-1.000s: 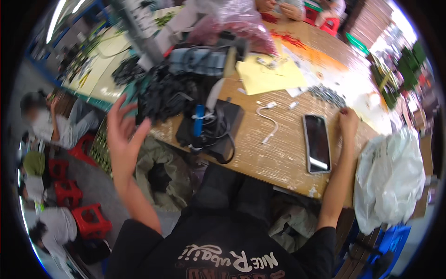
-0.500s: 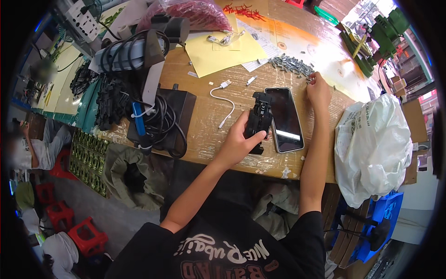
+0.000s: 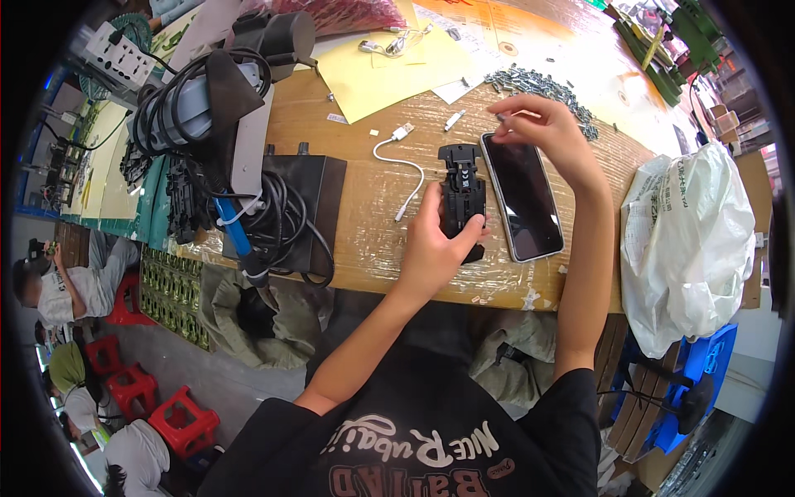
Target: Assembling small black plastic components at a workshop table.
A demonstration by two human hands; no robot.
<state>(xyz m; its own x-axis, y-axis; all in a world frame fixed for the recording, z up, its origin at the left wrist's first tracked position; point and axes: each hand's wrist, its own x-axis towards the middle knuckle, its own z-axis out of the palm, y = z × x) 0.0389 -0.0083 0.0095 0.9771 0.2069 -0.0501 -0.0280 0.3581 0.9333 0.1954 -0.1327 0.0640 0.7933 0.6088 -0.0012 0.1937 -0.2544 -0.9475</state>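
My left hand (image 3: 439,248) is closed round a long black plastic housing (image 3: 464,186), thumb across its lower part, just above the table. My right hand (image 3: 542,132) is raised over the top end of a smartphone (image 3: 523,199) and pinches a small metal piece (image 3: 501,118), partly hidden by the fingers. The phone lies flat with its dark screen up, right of the housing. Beyond my right hand, a heap of small silvery metal pieces (image 3: 534,83) is spread on the table.
A short white cable (image 3: 420,174) and a small white stick-like part (image 3: 454,120) lie left of the phone. Farther left stands a black box (image 3: 319,186) with coiled cords and a blue-handled tool (image 3: 234,228). A white plastic bag (image 3: 687,248) bulges at the right edge.
My right hand has come from the heap back left to above the phone, carrying a small metal piece. My left hand still holds the black housing, now turned more upright.
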